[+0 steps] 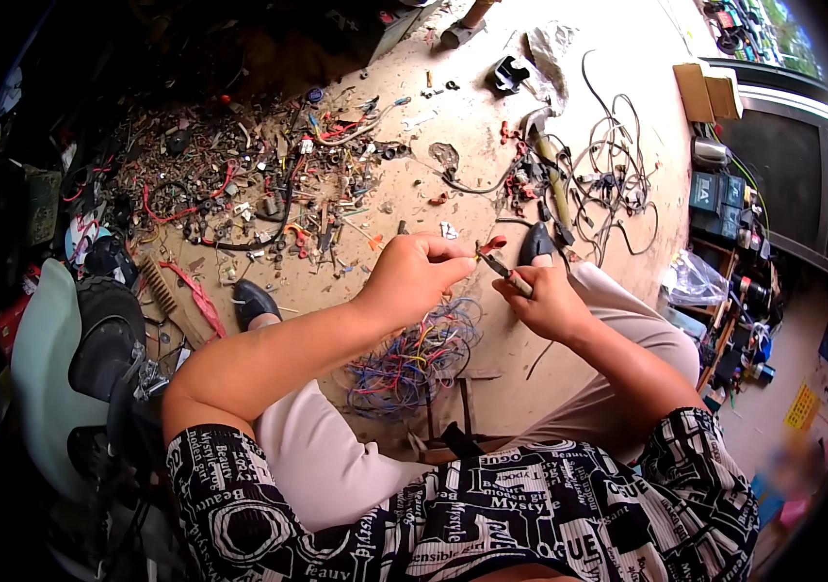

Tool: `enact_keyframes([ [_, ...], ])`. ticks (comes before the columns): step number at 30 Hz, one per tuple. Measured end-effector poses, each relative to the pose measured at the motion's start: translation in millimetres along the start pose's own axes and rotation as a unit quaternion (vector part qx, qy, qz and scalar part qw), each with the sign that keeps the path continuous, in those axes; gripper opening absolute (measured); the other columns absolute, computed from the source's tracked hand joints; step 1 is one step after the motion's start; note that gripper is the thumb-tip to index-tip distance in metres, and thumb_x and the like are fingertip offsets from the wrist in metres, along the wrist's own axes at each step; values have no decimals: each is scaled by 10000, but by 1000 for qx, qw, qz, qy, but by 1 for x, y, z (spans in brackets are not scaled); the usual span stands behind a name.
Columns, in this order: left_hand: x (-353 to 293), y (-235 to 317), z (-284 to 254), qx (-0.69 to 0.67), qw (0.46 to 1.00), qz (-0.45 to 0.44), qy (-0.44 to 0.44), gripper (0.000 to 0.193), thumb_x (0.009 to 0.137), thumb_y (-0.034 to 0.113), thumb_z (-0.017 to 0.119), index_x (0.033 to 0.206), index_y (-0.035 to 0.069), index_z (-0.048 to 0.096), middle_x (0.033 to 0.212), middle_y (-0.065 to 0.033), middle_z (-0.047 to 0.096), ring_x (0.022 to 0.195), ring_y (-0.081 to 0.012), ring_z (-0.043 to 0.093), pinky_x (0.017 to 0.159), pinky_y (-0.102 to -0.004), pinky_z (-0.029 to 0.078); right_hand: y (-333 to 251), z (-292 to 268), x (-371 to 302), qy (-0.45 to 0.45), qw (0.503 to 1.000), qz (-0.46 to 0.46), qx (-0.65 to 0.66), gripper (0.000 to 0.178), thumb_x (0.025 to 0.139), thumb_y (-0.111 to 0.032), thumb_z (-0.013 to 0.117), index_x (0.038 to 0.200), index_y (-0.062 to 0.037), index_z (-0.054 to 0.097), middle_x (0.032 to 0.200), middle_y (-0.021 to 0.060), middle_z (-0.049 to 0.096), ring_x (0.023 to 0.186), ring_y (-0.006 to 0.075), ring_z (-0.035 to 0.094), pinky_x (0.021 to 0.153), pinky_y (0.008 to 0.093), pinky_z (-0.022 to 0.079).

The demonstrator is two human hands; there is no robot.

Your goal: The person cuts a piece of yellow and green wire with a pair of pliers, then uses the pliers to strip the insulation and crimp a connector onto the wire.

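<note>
My left hand [412, 281] is closed, thumb and fingertips pinched at the end of a small red piece [496, 243]; its exact kind is too small to tell. My right hand [548, 299] wraps round a slim hand tool with a dark shaft and a pale, worn handle [520, 283]. The tool's dark end meets the red piece between my two hands. Below them, a tangled bundle of blue, red and yellow wires [414, 359] lies on the floor between my legs.
Scrap bits and wire ends [210, 165] cover the floor at the far left. Black cables [617, 165] coil at the far right. A wooden-backed brush [159, 283] lies left, beside a black wheel [108, 325]. Batteries [719, 199] and a clear plastic bag [695, 279] stand along the right.
</note>
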State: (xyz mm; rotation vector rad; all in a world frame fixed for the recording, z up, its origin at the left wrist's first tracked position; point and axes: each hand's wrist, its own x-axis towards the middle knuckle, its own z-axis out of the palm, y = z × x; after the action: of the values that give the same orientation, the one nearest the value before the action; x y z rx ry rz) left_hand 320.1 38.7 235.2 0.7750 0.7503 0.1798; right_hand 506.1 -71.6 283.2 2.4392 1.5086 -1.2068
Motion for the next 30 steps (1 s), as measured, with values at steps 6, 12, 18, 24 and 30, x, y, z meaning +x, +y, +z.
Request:
enact_keyframes([
  [6, 10, -2, 1, 60, 995, -78, -10, 151, 819, 128, 657, 811, -21, 680, 650, -20, 600, 568, -75, 538, 532, -236, 435, 13, 5, 3, -93, 991, 89, -34, 264, 881, -288, 613, 881, -26, 644, 711, 195, 562, 668, 299, 569, 658, 379, 454],
  [12, 32, -9, 14, -133, 988, -73, -33, 159, 887, 158, 634, 977, 27, 644, 769, -46, 620, 706, -111, 579, 653, -233, 484, 55, 21, 16, 13, 983, 165, 74, 391, 872, -377, 602, 702, -26, 627, 603, 149, 587, 549, 272, 534, 597, 395, 447],
  [18, 36, -13, -6, -338, 933, -110, 61, 114, 925, 153, 582, 1019, 91, 562, 865, -31, 592, 832, -144, 582, 813, -350, 536, 15, 4, 23, -67, 886, 201, 413, 314, 907, -353, 584, 1027, -67, 628, 824, 55, 669, 506, 85, 518, 443, 221, 383],
  [24, 38, -17, -12, -345, 933, -33, 96, 92, 939, 166, 561, 1001, 98, 552, 836, -23, 578, 816, -148, 580, 849, -366, 538, -7, -2, 13, -207, 851, 192, 444, 338, 914, -380, 572, 939, -57, 669, 586, 8, 547, 426, 70, 424, 387, 230, 289],
  [30, 23, -16, -17, 356, 815, 404, 216, 443, 819, 115, 667, 1234, 64, 521, 1221, -118, 493, 1197, -263, 455, 1013, -392, 377, -11, -9, 14, -181, 862, 215, 421, 235, 888, -259, 620, 800, -44, 586, 629, 35, 571, 466, 100, 489, 396, 235, 332],
])
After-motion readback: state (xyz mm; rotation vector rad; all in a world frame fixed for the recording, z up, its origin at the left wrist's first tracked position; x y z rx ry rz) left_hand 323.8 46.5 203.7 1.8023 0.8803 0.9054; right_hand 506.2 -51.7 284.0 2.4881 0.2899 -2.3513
